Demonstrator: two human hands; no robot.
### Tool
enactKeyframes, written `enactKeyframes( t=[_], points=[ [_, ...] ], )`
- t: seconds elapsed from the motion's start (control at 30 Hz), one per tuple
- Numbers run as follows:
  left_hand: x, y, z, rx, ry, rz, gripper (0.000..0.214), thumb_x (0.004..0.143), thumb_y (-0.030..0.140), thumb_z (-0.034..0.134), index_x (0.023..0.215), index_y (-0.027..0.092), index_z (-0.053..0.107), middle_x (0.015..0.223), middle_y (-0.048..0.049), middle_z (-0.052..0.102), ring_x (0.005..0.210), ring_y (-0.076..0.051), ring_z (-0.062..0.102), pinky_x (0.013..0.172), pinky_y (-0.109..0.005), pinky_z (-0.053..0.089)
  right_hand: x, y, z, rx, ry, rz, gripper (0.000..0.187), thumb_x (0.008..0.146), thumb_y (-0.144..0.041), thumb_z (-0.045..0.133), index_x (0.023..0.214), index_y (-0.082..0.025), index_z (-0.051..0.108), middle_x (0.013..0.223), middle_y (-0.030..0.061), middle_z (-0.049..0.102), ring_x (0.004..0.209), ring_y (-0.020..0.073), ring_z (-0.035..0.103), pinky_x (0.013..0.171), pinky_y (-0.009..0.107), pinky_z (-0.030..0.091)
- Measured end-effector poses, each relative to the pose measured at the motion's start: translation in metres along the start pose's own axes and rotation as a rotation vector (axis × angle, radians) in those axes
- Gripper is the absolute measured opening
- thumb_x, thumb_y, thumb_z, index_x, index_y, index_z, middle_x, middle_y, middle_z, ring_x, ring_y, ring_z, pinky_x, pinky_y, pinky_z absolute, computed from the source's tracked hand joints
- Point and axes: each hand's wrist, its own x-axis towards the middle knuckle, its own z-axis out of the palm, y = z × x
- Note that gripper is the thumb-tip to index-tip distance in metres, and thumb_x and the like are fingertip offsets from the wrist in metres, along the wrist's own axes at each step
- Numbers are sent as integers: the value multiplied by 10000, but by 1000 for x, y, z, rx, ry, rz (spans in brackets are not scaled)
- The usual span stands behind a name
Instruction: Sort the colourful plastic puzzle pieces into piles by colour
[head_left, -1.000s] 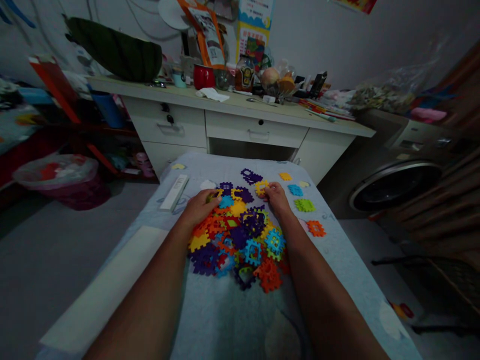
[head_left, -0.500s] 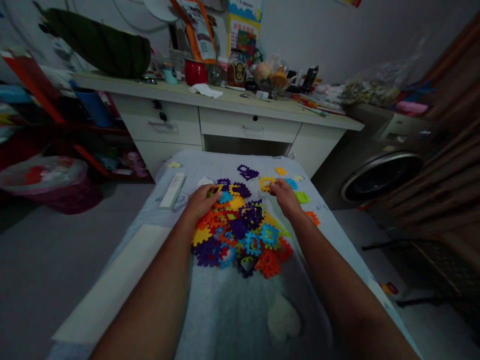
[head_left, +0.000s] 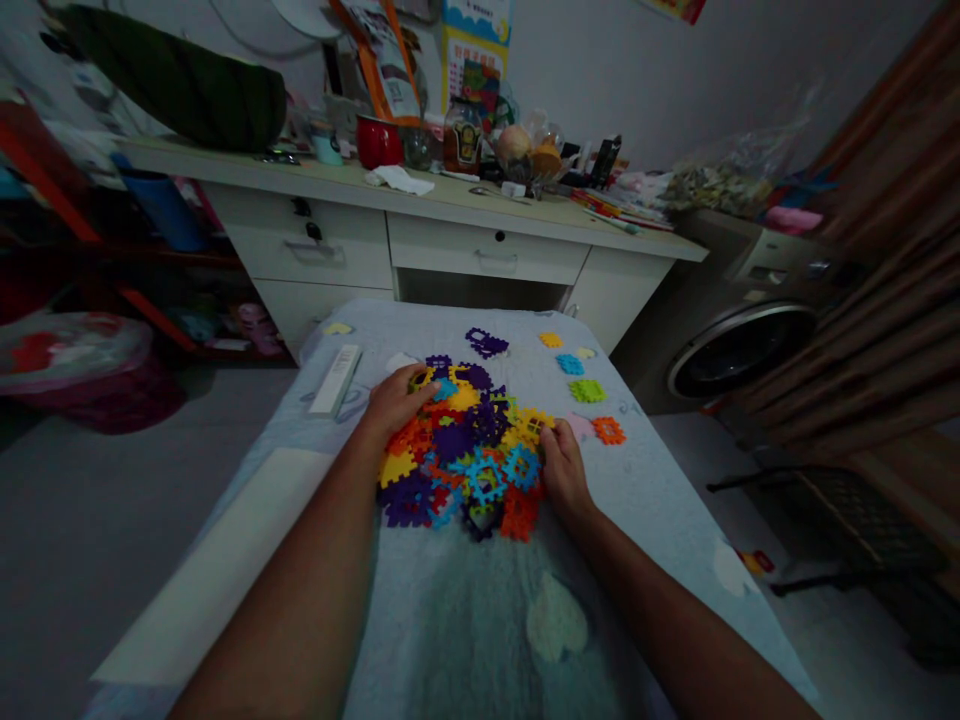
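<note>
My right hand (head_left: 564, 465) pinches a yellow frame (head_left: 530, 425), 3 o'clock on the pile (head_left: 454, 440); left hand (head_left: 397, 402) curls at 10, grip unclear. Bulk still heaped; orange tile (head_left: 609, 431), green tile (head_left: 586, 390), blue tile (head_left: 569, 364), yellow tile (head_left: 550, 340) set apart, 3 to 1 o'clock; purple pieces (head_left: 486, 343) at 12. Versus last frame: right hand's down from 1.

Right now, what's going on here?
A person has a pile of toothed, colourful pieces on a cloth-covered table. The left hand is at the pile's far left edge. The right hand is at a yellow piece on its right side; the grip is unclear. Beyond that, an orange piece, green piece, blue piece and yellow-orange piece lie apart in a row.
</note>
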Motion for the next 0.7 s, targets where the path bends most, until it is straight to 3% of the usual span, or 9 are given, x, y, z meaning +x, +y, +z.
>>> enactKeyframes(
  t=[0.17,0.4,0.57,0.7],
  points=[
    [6,-3,0,-28,-21,62,590,792,576,568,1254,210,595,1303,-94,615,1215,-278,556,1050,-413,413,21,-1,18,5,-38,-9,224,898,-477,453,850,-262,492,802,-3,563,753,193,523,678,300,434],
    [12,-7,0,-75,-29,67,665,783,640,539,1267,185,574,1262,-112,610,1167,-270,585,1032,-395,434,38,-13,25,108,-266,-30,215,883,-461,502,844,-250,523,756,-17,559,704,173,513,624,275,410],
    [15,-7,1,-22,-46,66,616,794,649,510,1163,170,630,1083,-106,641,1028,-267,616,959,-415,471,78,-19,28,111,-212,-113,194,820,-425,545,767,-238,557,723,-15,554,712,171,498,660,273,406],
    [14,-4,2,70,6,94,516,793,617,520,1041,189,668,1107,-110,624,1095,-287,575,1020,-443,419,115,-11,46,178,-217,-64,188,773,-412,548,715,-234,542,676,-24,539,681,165,485,642,270,404]
  ],
)
